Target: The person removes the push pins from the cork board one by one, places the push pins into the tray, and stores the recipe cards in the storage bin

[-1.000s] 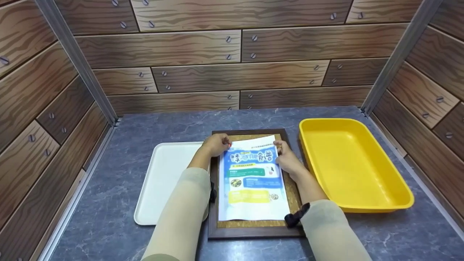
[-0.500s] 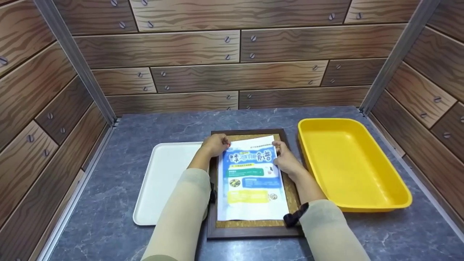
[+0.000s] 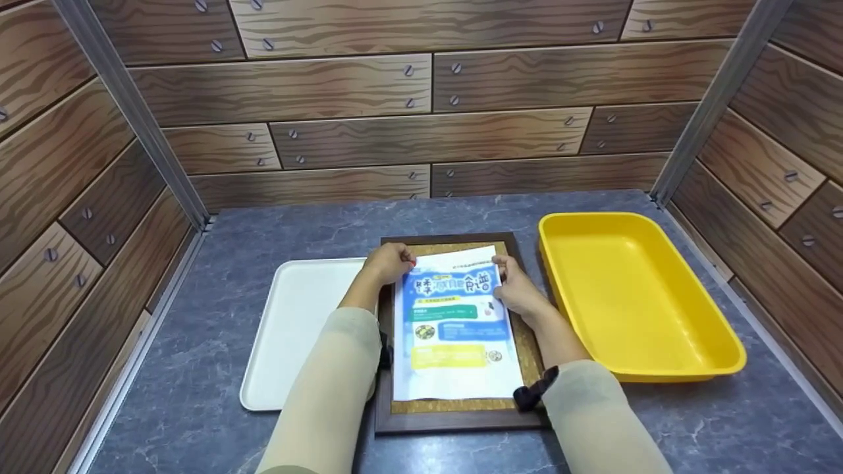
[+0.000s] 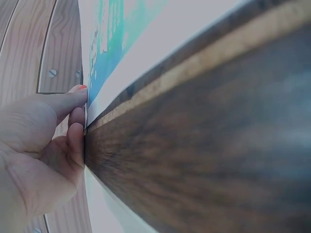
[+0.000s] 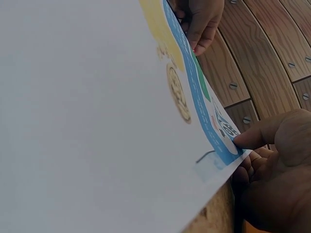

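Note:
A printed poster sheet (image 3: 454, 382) in blue, green and yellow lies over a cork board (image 3: 453, 423) with a dark wooden frame. At the sheet's top left corner, my left hand (image 3: 390, 263) holds a small red pin (image 3: 413, 264) at its fingertips, mostly hidden by the fingers. My right hand (image 3: 520, 291) pinches the upper right edge of the sheet between thumb and fingers. In the right wrist view, that corner (image 5: 238, 155) is lifted off the cork. The left wrist view has the left thumb (image 4: 68, 103) against the sheet's edge, the other fingers curled beside the frame.
To the left lies a white tray (image 3: 290, 329), partly covered by the left arm. A yellow plastic bin (image 3: 645, 309) stands right of the board. Wood-patterned walls (image 3: 355, 141) enclose the grey marbled table (image 3: 197, 342) at the back and sides.
The head view shifts slightly. Both hands keep their places at the sheet's upper corners, and the sheet and board look unmoved.

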